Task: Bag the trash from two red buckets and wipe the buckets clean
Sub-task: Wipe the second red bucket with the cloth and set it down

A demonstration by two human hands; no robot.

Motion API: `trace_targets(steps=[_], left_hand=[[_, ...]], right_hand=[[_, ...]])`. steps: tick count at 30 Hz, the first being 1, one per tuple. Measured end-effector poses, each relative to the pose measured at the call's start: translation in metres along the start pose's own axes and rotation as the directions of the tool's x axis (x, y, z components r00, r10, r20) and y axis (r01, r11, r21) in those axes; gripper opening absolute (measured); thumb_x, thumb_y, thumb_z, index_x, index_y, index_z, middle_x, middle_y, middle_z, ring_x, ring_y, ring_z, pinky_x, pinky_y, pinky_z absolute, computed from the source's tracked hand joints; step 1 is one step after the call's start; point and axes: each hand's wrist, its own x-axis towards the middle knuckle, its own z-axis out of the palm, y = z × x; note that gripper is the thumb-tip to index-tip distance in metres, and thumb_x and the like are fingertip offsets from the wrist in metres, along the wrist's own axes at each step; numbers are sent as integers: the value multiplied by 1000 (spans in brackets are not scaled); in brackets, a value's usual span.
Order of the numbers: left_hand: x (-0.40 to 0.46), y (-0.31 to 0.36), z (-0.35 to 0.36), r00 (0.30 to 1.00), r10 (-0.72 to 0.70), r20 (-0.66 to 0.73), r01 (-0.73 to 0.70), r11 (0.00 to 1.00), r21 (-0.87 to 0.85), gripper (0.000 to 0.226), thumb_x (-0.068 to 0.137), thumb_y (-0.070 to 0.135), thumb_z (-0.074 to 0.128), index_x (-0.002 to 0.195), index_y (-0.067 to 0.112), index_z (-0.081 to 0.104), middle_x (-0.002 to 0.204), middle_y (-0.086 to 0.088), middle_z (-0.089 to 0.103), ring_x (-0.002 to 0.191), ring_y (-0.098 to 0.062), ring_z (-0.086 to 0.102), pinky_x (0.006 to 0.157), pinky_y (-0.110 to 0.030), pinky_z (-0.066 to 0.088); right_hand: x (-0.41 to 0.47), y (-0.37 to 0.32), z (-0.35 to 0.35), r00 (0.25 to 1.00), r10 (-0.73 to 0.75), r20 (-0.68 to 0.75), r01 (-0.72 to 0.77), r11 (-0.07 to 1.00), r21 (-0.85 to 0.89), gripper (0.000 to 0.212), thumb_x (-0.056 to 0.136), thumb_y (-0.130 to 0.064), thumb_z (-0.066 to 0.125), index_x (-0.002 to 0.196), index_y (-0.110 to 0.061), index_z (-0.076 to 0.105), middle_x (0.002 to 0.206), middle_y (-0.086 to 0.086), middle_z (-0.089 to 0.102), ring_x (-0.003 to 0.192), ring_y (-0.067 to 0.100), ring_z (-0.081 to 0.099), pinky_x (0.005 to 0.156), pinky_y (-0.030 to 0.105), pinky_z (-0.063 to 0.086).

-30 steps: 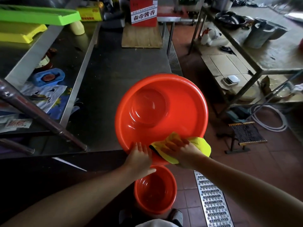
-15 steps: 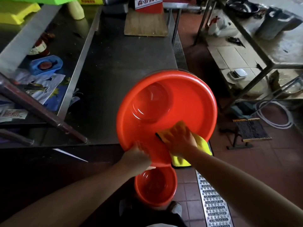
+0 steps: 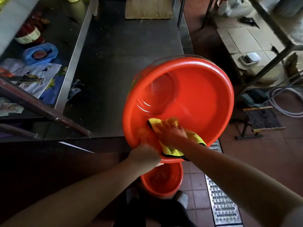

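big red bucket (image 3: 196, 99) is tilted mouth-up toward the camera, off the near right corner of the steel desk (image 3: 124, 66); whether it rests on the edge, can't tell. second red bucket (image 3: 161, 179) stands upright on the tiled floor (image 3: 270, 153) right below it, partly covered by the big one and the left arm.

left hand (image 3: 145, 154) curls over the near rim and grips it. right hand (image 3: 173, 133) is inside the near wall, fingers spread flat, pressing the yellow cloth (image 3: 170, 149) on the plastic; the cloth's tail hangs over the rim.

handling, my guess: thin moulded plastic, light, wall flexes under push, glossy so likely slick if wet. hold at the rolled rim, stiffest part, opposite the wiping pressure. cloth is soft, bunches easily, so keep a flat palm on it.

hard to see: both hands motion-blurred, fingertips not clear. left thumb hidden under the rim. bucket's outside and base out of view. no trash bag in frame. inside of the lower bucket is dim, can't say clean or not.
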Motion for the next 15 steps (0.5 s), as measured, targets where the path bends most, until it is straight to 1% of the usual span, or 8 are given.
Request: trace_targets(steps=[2, 3, 5, 6, 8, 11, 13, 15], left_hand=[[0, 1, 7, 999, -26, 28, 25, 999, 21, 38, 63, 47, 64, 69, 12, 77, 68, -13, 70, 63, -31, 68, 65, -45, 58], [0, 2, 11, 999, -33, 35, 32, 999, 27, 42, 64, 47, 58, 72, 11, 78, 71, -15, 72, 65, -32, 69, 65, -45, 59], [3, 8, 17, 995, -56, 85, 52, 998, 45, 54, 62, 56, 67, 77, 5, 79, 77, -22, 72, 68, -37, 70, 64, -47, 58], [4, 10, 21, 992, -62, 106, 57, 997, 47, 60, 57, 58, 75, 79, 2, 78, 79, -26, 71, 70, -40, 70, 64, -49, 58], [7, 12, 28, 993, -56, 107, 55, 998, 8, 66, 49, 56, 83, 79, -1, 77, 79, -29, 70, 71, -44, 69, 65, -53, 57], [2, 10, 35, 993, -57, 106, 63, 996, -55, 77, 53, 67, 79, 84, -4, 76, 82, -29, 70, 74, -45, 69, 68, -51, 58], [1, 9, 36, 993, -48, 110, 52, 998, -41, 81, 57, 71, 75, 86, -4, 76, 85, -31, 70, 75, -46, 69, 69, -51, 58], [2, 10, 33, 989, -38, 142, 42, 999, -31, 76, 59, 67, 76, 87, -3, 76, 88, -32, 69, 77, -47, 69, 68, -52, 58]], right_hand=[[3, 5, 4, 995, -95, 10, 95, 995, 39, 55, 104, -56, 23, 157, -46, 10, 166, -11, 7, 154, 24, 4, 118, 54, 20], [8, 16, 1, 996, -92, 7, 92, 996, 13, 55, 104, -57, 23, 156, -48, 10, 166, -11, 7, 153, 25, 4, 118, 54, 22], [22, 36, -7, 999, 30, -32, -34, 993, -115, 52, 104, -53, 22, 155, -45, 16, 164, -4, 13, 152, 30, 5, 117, 54, 22], [29, 38, -8, 992, 113, -47, -119, 980, -156, 51, 105, -50, 23, 155, -42, 20, 164, -1, 15, 152, 31, 6, 119, 53, 19], [40, 24, -2, 982, 186, -27, -188, 978, -91, 52, 105, -48, 24, 156, -38, 21, 165, 1, 13, 153, 32, 2, 121, 53, 8], [44, 2, 17, 998, 46, -36, -43, 996, 76, 54, 105, -53, 23, 157, -41, 17, 167, -4, 10, 154, 30, 3, 121, 52, 12], [54, 14, 20, 998, -45, -50, 47, 998, 39, 54, 104, -54, 24, 157, -42, 15, 167, -6, 10, 154, 26, 5, 122, 49, 14], [71, 27, 18, 1000, -1, -28, 1, 1000, 10, 55, 104, -55, 23, 157, -44, 13, 168, -7, 6, 154, 26, 3, 122, 48, 13]])
